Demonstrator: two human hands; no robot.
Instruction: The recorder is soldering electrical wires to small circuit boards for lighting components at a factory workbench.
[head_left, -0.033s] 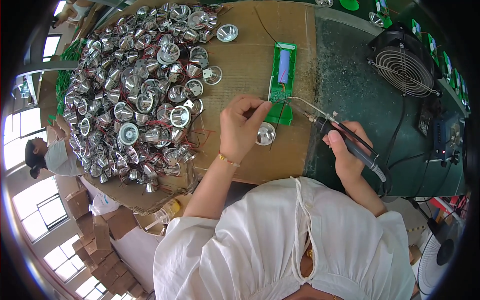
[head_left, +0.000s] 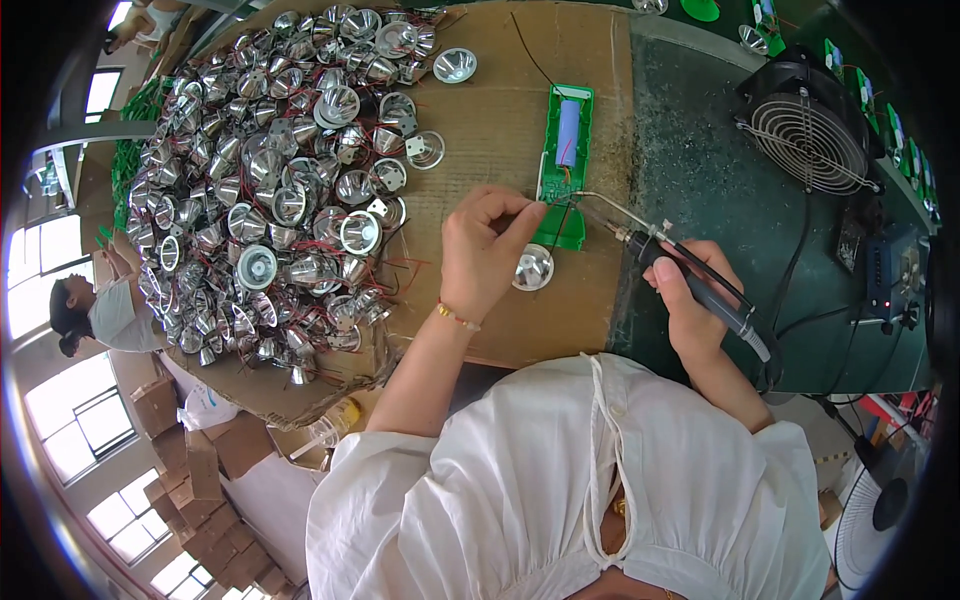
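By the left hand (head_left: 487, 250), a thin wire (head_left: 553, 206) is pinched between thumb and forefinger at the lower part of an open green housing (head_left: 571, 232). By the right hand (head_left: 698, 300), well apart from the left, a soldering iron (head_left: 716, 302) is gripped, its thin tip and bent metal tube being pointed at the same spot; whether the wire is touched by the tip cannot be told. In the housing's upper part a blue cylindrical cell (head_left: 568, 133) is seated. The housing is laid on a cardboard sheet (head_left: 480, 140) on the green desk (head_left: 690, 110). Just below it a reflector cup (head_left: 534, 268) is placed. To the left, shiny reflectors (head_left: 265, 165) are heaped; to the right, a black fan (head_left: 808, 140) with a wire grille is stood.
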